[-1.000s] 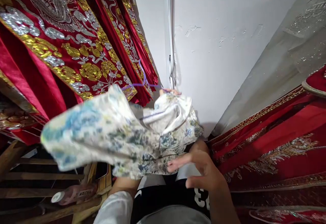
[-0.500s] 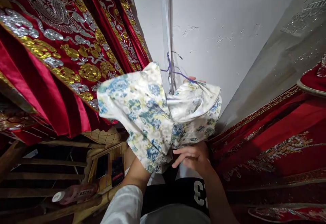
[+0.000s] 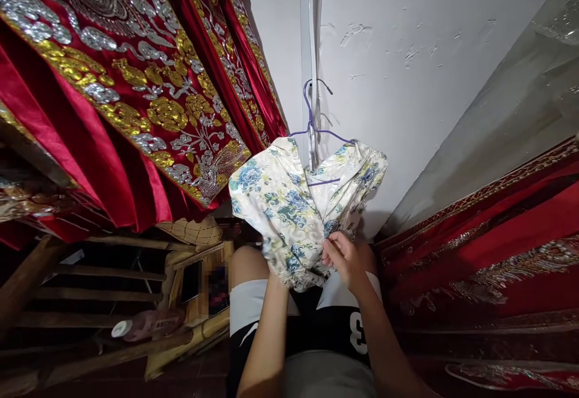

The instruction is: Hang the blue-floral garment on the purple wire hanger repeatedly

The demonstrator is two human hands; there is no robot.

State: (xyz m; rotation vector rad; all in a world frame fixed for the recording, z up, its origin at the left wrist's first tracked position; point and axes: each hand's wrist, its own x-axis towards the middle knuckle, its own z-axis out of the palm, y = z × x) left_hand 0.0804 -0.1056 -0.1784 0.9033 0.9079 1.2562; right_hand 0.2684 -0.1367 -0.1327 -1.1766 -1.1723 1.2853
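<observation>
A short-sleeved floral blouse (image 3: 289, 205), white with blue, green and yellow flowers, hangs on a purple wire hanger (image 3: 310, 117). The hanger's hook and shoulders stick out of the V-shaped neckline, and its lower bar shows inside. My right hand (image 3: 342, 258) is closed, thumb and fingers pinching the blouse's front below the point of the neckline. From below, my left forearm (image 3: 266, 337) goes up under the gathered hem. My left hand is hidden by the cloth, so its fingers cannot be seen.
Red cloth with gold and silver sequins (image 3: 167, 114) hangs at the left, with more red embroidered cloth (image 3: 497, 253) at the right. A wooden rack (image 3: 99, 292) with a pink bottle (image 3: 149, 325) stands lower left. Ahead is a white wall (image 3: 407, 54) with a vertical strip.
The blouse has settled onto the hanger, whose hook now shows fully. Fingertips at the right shoulder are gone; my left arm has drawn down. My right hand has closed on the front.
</observation>
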